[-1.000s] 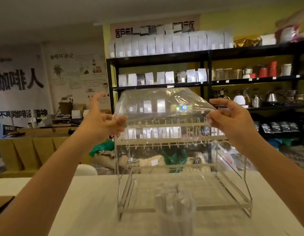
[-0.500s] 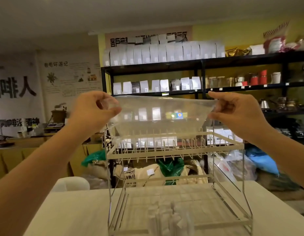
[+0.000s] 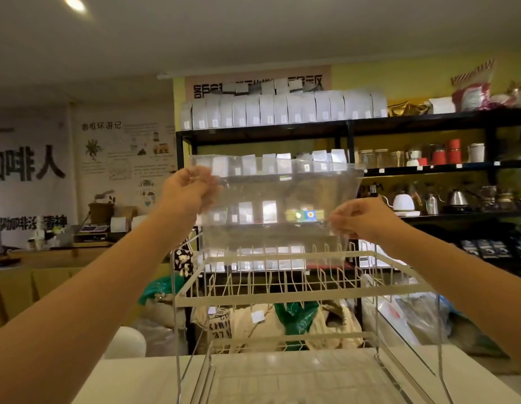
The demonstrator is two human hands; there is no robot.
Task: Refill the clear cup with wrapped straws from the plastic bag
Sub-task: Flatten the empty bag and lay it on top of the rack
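Note:
A clear plastic bag (image 3: 275, 199) hangs stretched in the air above the wire rack. It looks empty and I see the shelves through it. My left hand (image 3: 189, 191) pinches its upper left corner. My right hand (image 3: 361, 220) pinches its right edge, lower than the left. The clear cup and the wrapped straws are out of view below the frame.
A two-tier white wire rack (image 3: 285, 298) stands on the white table (image 3: 131, 383) directly under the bag. Behind it a black shelf unit (image 3: 349, 132) holds white pouches, jars and kettles. Sacks and bags lie on the floor beyond the table.
The view has tilted upward, so the cup at the bottom has left the frame. My hands have shifted: the left stays high, the right has dropped, and the bag hangs slanted.

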